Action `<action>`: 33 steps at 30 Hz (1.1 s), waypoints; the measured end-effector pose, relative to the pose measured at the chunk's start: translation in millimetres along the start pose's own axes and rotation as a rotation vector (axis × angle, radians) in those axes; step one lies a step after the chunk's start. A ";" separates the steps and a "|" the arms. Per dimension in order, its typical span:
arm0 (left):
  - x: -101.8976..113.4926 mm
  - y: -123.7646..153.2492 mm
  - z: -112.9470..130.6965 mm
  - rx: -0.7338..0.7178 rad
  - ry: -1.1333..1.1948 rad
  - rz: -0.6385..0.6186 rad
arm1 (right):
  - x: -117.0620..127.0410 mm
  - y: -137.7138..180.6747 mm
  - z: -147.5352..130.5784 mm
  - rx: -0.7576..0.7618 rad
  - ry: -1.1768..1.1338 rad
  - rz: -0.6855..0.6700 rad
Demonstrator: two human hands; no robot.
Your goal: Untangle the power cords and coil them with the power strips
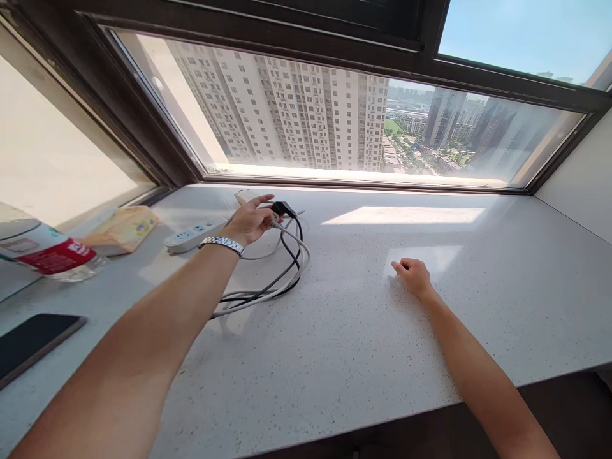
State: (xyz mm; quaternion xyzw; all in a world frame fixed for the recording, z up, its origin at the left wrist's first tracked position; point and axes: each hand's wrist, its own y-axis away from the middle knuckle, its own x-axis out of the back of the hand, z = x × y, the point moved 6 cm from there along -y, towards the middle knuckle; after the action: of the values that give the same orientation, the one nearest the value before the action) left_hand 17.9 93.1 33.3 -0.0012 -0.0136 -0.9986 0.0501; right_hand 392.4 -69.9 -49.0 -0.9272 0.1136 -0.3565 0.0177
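Observation:
My left hand (251, 220), a metal-band watch (224, 242) on its wrist, reaches to the back left of the counter. Its fingers are closed around the plug end of power cables (302, 245). A black plug (284, 209) shows just past the fingertips; my fingers partly hide the grip. White and black cables loop down onto the counter and run behind my forearm. Beside my wrist lies a white power strip (189, 237), partly covered by my arm. My right hand (411, 274) rests on the counter as a loose fist, apart from the cables, with nothing seen in it.
On the left, a bottle with a red label (57, 255) lies near a tissue pack (127, 229). A dark phone (33, 344) lies closer to me. Behind the speckled white counter (325, 357) stands a dark-framed window (306, 182); a white wall (578, 166) bounds the right.

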 end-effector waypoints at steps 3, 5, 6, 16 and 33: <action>-0.6 0.2 -1.9 0.052 0.015 -0.017 | -0.1 0.0 0.1 0.000 0.004 0.000; 1.5 -1.4 -2.3 0.061 0.035 0.011 | 0.1 0.0 0.0 0.001 0.005 0.002; 2.4 -2.5 -2.6 0.062 0.046 0.029 | 0.2 -0.1 -0.1 0.002 0.006 0.004; -7.7 2.1 -1.0 0.043 0.071 0.049 | 0.2 -1.1 -0.1 0.010 0.007 0.007; -25.9 8.6 -0.1 0.031 -0.298 -0.148 | -0.1 -0.5 -0.6 -0.001 -0.002 0.004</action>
State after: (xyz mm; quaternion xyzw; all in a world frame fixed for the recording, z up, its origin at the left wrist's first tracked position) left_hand 44.6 87.1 33.3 -0.1472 -0.0364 -0.9881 -0.0262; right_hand 392.0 -69.4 -48.5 -0.9274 0.1155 -0.3553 0.0182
